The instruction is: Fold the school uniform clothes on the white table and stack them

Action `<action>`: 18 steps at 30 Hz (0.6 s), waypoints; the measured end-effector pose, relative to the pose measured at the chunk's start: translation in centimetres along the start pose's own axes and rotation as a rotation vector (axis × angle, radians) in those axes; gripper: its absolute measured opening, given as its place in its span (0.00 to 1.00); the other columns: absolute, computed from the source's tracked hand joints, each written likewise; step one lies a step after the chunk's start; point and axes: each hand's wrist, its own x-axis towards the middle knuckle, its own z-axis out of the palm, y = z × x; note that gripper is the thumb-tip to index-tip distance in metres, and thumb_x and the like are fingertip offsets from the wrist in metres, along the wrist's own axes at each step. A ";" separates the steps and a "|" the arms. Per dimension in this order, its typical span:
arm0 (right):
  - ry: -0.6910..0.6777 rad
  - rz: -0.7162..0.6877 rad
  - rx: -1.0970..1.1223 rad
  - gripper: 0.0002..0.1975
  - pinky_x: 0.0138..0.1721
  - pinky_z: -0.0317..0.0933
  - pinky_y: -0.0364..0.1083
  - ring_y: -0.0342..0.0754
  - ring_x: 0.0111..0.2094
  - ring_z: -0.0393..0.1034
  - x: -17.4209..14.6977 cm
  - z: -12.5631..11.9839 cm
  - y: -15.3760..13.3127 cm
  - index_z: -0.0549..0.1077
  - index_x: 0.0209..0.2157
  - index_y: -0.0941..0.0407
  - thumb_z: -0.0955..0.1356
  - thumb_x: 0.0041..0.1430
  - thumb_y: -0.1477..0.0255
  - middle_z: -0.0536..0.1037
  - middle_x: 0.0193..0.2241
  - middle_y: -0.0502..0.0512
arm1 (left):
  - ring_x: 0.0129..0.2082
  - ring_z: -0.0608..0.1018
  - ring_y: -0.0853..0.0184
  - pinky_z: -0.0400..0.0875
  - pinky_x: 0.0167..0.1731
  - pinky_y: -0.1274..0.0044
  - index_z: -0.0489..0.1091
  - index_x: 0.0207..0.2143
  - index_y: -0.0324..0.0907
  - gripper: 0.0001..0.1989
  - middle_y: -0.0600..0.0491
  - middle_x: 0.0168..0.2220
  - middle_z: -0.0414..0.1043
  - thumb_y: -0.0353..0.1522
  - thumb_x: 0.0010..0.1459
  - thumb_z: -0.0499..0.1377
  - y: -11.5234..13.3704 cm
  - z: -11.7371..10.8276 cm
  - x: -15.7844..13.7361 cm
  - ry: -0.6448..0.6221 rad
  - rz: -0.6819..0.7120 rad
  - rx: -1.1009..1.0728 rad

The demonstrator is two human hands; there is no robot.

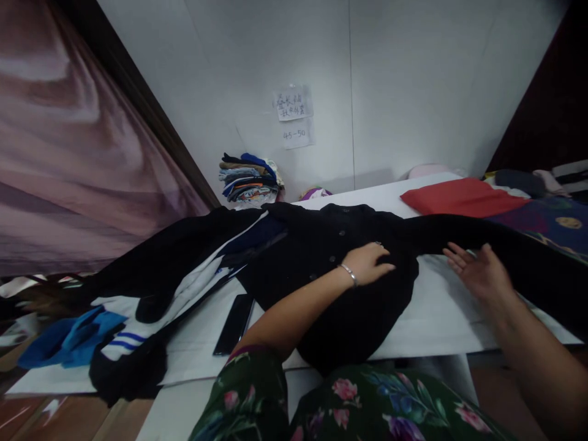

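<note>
A black buttoned jacket (353, 312) lies spread on the white table (441, 306), its sleeves stretched out to both sides. My left hand (371, 263) rests on the jacket's front, right of the button row, with fingers extended and a silver bracelet at the wrist. Beside the right sleeve (496, 236), my right hand (484, 272) is spread with the palm partly turned up. Its fingertips are close to the sleeve's lower edge; whether they touch it I cannot tell. Neither hand grips anything.
Left of the jacket lie a white, navy and black garment (193, 288) and a blue cloth (73, 337). A phone (233, 324) lies near the front edge. Folded clothes (250, 177) are stacked by the wall, under paper notes (294, 116). Red fabric (459, 196) is at back right.
</note>
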 end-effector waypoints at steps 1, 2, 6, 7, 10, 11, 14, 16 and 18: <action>0.033 0.076 -0.007 0.12 0.42 0.69 0.52 0.56 0.49 0.71 -0.4 -0.9 0.2 0.73 0.35 0.48 0.66 0.56 0.57 0.77 0.47 0.61 | 0.49 0.74 0.64 0.69 0.48 0.75 0.67 0.53 0.45 0.21 0.50 0.55 0.66 0.40 0.59 0.57 -1.6 -0.3 0.0 0.028 -0.081 0.078; 0.046 0.143 -0.029 0.10 0.40 0.70 0.52 0.57 0.47 0.73 -1.0 -1.5 0.7 0.73 0.34 0.49 0.67 0.55 0.59 0.78 0.45 0.62 | 0.52 0.73 0.62 0.69 0.49 0.73 0.63 0.57 0.46 0.24 0.49 0.60 0.61 0.39 0.58 0.58 -2.9 -0.4 0.0 0.033 -0.144 0.147; -0.014 0.278 -0.092 0.16 0.37 0.71 0.52 0.55 0.40 0.76 -3.8 -0.6 2.8 0.71 0.44 0.52 0.70 0.53 0.65 0.79 0.42 0.61 | 0.55 0.71 0.57 0.69 0.51 0.68 0.51 0.64 0.51 0.37 0.49 0.69 0.42 0.39 0.54 0.62 -5.6 1.2 0.2 -0.105 -0.238 0.264; -0.041 0.304 -0.097 0.19 0.36 0.72 0.52 0.55 0.39 0.76 -4.4 0.3 3.1 0.70 0.47 0.51 0.70 0.53 0.65 0.79 0.41 0.60 | 0.55 0.71 0.57 0.69 0.51 0.68 0.50 0.64 0.52 0.38 0.49 0.69 0.40 0.39 0.54 0.62 -5.7 2.0 0.3 -0.141 -0.246 0.263; -0.097 0.374 -0.140 0.26 0.33 0.73 0.52 0.53 0.36 0.77 -5.6 3.0 3.5 0.66 0.52 0.49 0.73 0.52 0.63 0.80 0.39 0.57 | 0.56 0.70 0.57 0.67 0.52 0.68 0.52 0.63 0.52 0.36 0.50 0.69 0.38 0.41 0.54 0.61 -5.8 4.0 0.2 -0.181 -0.260 0.250; -0.127 0.384 -0.166 0.27 0.32 0.72 0.50 0.52 0.34 0.76 -5.9 3.8 3.6 0.66 0.53 0.49 0.73 0.52 0.63 0.80 0.39 0.56 | 0.57 0.70 0.58 0.67 0.53 0.69 0.54 0.63 0.52 0.34 0.50 0.69 0.40 0.42 0.55 0.60 -6.0 4.3 0.1 -0.180 -0.247 0.236; -0.220 0.381 -0.217 0.24 0.26 0.69 0.43 0.48 0.33 0.76 -6.3 5.3 3.7 0.69 0.52 0.49 0.72 0.54 0.61 0.79 0.42 0.55 | 0.57 0.70 0.63 0.66 0.54 0.73 0.61 0.59 0.50 0.28 0.54 0.67 0.50 0.43 0.56 0.58 -7.8 3.3 -0.7 -0.126 -0.234 0.177; -0.244 0.380 -0.192 0.21 0.25 0.68 0.41 0.47 0.35 0.75 -6.0 5.5 3.9 0.70 0.51 0.48 0.71 0.55 0.63 0.79 0.44 0.54 | 0.58 0.68 0.65 0.63 0.56 0.76 0.66 0.56 0.50 0.24 0.56 0.64 0.58 0.43 0.58 0.57 -10.2 1.1 -2.0 -0.051 -0.338 0.198; -0.238 0.395 -0.133 0.16 0.29 0.70 0.41 0.47 0.36 0.75 -5.1 5.2 4.2 0.72 0.48 0.48 0.70 0.57 0.66 0.79 0.43 0.52 | 0.59 0.66 0.64 0.60 0.57 0.76 0.69 0.53 0.50 0.21 0.56 0.61 0.62 0.44 0.58 0.57 -13.2 -1.8 -4.0 0.025 -0.564 0.290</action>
